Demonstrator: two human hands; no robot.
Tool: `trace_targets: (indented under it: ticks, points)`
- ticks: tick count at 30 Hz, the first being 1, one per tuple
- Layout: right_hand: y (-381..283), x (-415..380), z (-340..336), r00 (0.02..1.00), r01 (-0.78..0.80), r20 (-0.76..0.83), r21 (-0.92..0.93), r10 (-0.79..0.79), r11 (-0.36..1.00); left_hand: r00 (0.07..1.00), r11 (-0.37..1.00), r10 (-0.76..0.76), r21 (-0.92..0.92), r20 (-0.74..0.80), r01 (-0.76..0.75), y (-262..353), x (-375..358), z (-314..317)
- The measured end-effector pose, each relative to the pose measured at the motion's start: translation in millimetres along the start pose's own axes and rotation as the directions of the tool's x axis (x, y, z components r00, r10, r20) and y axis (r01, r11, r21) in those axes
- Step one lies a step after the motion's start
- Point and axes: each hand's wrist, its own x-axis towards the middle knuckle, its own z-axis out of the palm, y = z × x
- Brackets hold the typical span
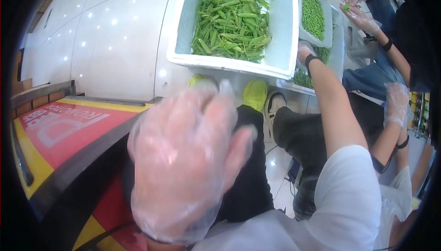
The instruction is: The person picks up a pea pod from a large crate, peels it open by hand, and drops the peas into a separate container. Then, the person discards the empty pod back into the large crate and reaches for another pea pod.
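My left hand (183,159), in a clear plastic glove, is raised large in the lower middle, its back to the camera. Its thumb stands apart from the fingers and nothing shows in it. The far fingers are blurred. Above it stands a white foam box (280,26) with green pods (232,21) inside. My right hand (304,51), also gloved, with a black band at the wrist, reaches to the box's right side, by the lower corner of a white tray (328,30) of shelled peas (312,14). Its fingers are mostly hidden.
Beneath the pea tray, another box (339,53) holds greens (303,77). Gloved hands of another person (360,19) hold a green pod at upper right; one more gloved hand (396,102) is below. Yellow-green shoes (255,94) stand below the foam box. A red-yellow sign (69,127) lies left.
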Motion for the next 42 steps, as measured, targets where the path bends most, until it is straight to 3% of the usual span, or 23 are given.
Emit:
trace_targets:
  ticks: [2, 4, 7, 11, 19, 22, 24, 26, 32, 34, 36, 37, 38, 40, 42]
  points:
    - [4.2, 6.7, 14.6, 1.0, -0.017, 0.0, 0.084, 0.017, 0.996, 0.996, 0.999, 0.037, 0.001, 0.079, -0.037, -0.5, 3.1, 1.9]
    - [-16.7, -2.1, 11.4, 0.965, -0.209, -0.051, 0.443, 0.258, 0.871, 0.99, 0.997, 0.069, 0.023, 0.124, -0.072, -2.4, 9.5, 7.4]
    - [6.8, 39.3, 59.0, 0.949, -0.205, -0.074, 0.597, 0.308, 0.776, 0.987, 0.995, 0.104, -0.016, 0.126, -0.102, -2.8, 14.9, 20.6]
    - [36.0, 81.2, 100.0, 0.954, -0.174, -0.064, 0.679, 0.293, 0.714, 0.973, 0.99, 0.117, -0.098, 0.197, -0.099, 6.7, 25.4, 23.2]
    - [77.5, 113.3, 133.1, 0.977, -0.144, -0.012, 0.697, 0.212, 0.702, 0.975, 0.989, 0.119, -0.107, 0.186, -0.1, 1.8, 16.4, 22.3]
    - [85.7, 118.0, 135.2, 0.973, -0.095, -0.093, 0.669, 0.209, 0.737, 0.975, 0.988, 0.113, -0.126, 0.189, -0.09, -0.4, 14.3, 20.9]
    - [63.9, 84.7, 86.7, 0.993, -0.106, -0.017, 0.299, 0.117, 0.948, 0.98, 0.989, 0.092, -0.134, 0.179, -0.068, 1.1, 14.4, 17.1]
    - [31.5, 38.3, 26.3, 0.999, 0.005, 0.045, -0.126, 0.0, 0.992, 0.968, 0.992, 0.072, -0.113, 0.238, -0.046, 3.2, 16.7, 11.7]
    - [34.8, -3.5, -39.8, 0.985, 0.032, 0.172, -0.287, 0.019, 0.957, 0.98, 0.978, 0.16, -0.153, 0.121, -0.141, -0.4, 14.9, 22.7]
    - [32.2, -20.1, -68.1, 0.973, 0.071, 0.233, -0.321, 0.007, 0.944, 0.97, 0.96, 0.241, -0.136, -0.029, -0.243, -5.2, 11.5, 31.0]
    - [29.8, -34.8, -97.1, 0.963, 0.088, 0.27, -0.326, 0.003, 0.941, 0.971, 0.956, 0.237, -0.176, -0.011, -0.235, -6.8, 10.3, 25.2]
    - [25.7, -41.9, -113.1, 0.962, 0.098, 0.273, -0.328, -0.005, 0.94, 0.969, 0.948, 0.232, -0.204, -0.081, -0.244, -11.0, 10.4, 26.1]
    - [9.6, -60.5, -134.0, 0.968, 0.008, 0.243, -0.284, 0.064, 0.959, 0.961, 0.938, 0.231, -0.226, -0.154, -0.261, -14.4, 12.5, 25.5]
    - [27.3, -26.4, -126.7, 0.925, 0.345, 0.327, -0.505, -0.195, 0.791, 0.961, 0.937, 0.221, -0.237, -0.164, -0.256, -17.0, 15.5, 19.3]
    - [11.1, -55.9, -151.7, 0.964, 0.244, 0.224, -0.533, -0.143, 0.81, 0.963, 0.935, 0.212, -0.252, -0.167, -0.25, -15.1, 19.8, 18.1]
